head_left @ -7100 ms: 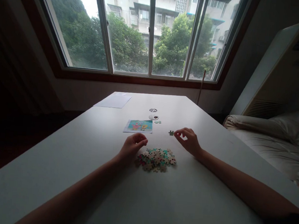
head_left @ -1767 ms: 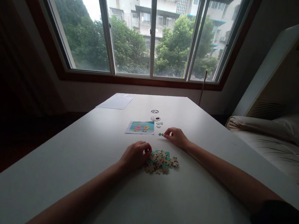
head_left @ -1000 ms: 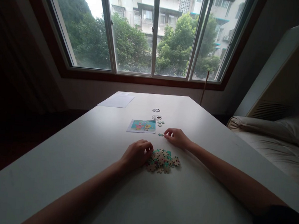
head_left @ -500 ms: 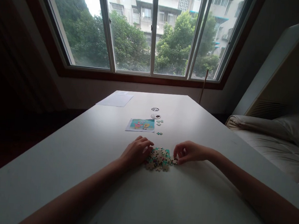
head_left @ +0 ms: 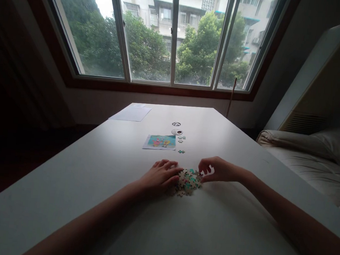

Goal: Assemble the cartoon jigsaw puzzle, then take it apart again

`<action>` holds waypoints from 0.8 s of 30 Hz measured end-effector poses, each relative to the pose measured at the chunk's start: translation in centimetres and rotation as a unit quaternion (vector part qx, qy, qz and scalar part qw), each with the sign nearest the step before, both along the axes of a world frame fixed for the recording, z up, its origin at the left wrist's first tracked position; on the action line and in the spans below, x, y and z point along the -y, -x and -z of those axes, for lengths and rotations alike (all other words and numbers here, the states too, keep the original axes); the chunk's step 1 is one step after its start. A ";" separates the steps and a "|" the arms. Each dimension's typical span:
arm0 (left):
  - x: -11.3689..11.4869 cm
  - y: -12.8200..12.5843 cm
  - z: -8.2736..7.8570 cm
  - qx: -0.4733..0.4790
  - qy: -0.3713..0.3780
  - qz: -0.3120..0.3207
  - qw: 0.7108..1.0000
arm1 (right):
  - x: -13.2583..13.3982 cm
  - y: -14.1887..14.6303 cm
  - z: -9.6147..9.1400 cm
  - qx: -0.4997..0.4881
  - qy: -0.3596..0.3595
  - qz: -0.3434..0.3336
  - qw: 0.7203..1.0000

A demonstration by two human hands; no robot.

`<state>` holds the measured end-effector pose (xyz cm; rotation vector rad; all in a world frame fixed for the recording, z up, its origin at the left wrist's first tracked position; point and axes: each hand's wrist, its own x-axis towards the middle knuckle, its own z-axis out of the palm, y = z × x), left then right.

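Observation:
A small heap of jigsaw pieces (head_left: 189, 181) lies on the white table (head_left: 101, 169). My left hand (head_left: 161, 177) rests flat over the heap's left side, fingers stretched out. At the heap's right edge my right hand (head_left: 218, 170) pinches thumb and fingers together; what is in them is too small to make out. A single teal piece (head_left: 181, 151) lies farther back. Behind it sits the colourful reference picture (head_left: 160, 141), with a few more loose pieces (head_left: 181, 138) beside it.
Two small round objects (head_left: 176, 128) and a white paper sheet (head_left: 130, 112) lie toward the far end of the table. A bed with a white duvet (head_left: 313, 156) stands at the right. A wide window fills the far wall.
My right hand left the single teal piece on the table and came back to the heap's right edge. My left hand slid over the heap and flattened, covering its left part.

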<state>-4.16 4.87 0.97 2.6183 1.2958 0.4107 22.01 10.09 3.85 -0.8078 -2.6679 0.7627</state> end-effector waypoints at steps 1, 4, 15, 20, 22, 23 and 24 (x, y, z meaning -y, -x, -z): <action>0.1 -0.1 -0.1 0.004 0.000 0.004 1.000 | 0.1 0.1 -0.2 0.003 -0.042 0.000 0.999; 0.2 -0.4 -0.3 0.027 -0.006 0.004 1.000 | 0.6 0.5 -0.6 0.010 -0.133 -0.007 0.991; 0.3 -1.4 -0.4 0.169 -0.047 0.007 0.984 | 1.5 2.4 0.4 -0.148 -0.040 0.065 0.986; 0.8 -2.0 -1.2 0.222 -0.039 -0.006 0.974 | 2.2 3.9 1.3 -0.244 0.053 0.112 0.962; 0.8 -2.2 -1.2 0.243 -0.036 -0.024 0.969 | 2.4 4.3 1.6 -0.267 0.094 0.116 0.952; 0.8 -2.2 -1.2 0.253 -0.034 -0.033 0.966 | 2.4 4.5 1.8 -0.275 0.108 0.118 0.948; 0.7 -2.2 -1.1 0.262 -0.031 -0.041 0.964 | 2.5 4.6 1.8 -0.280 0.115 0.119 0.946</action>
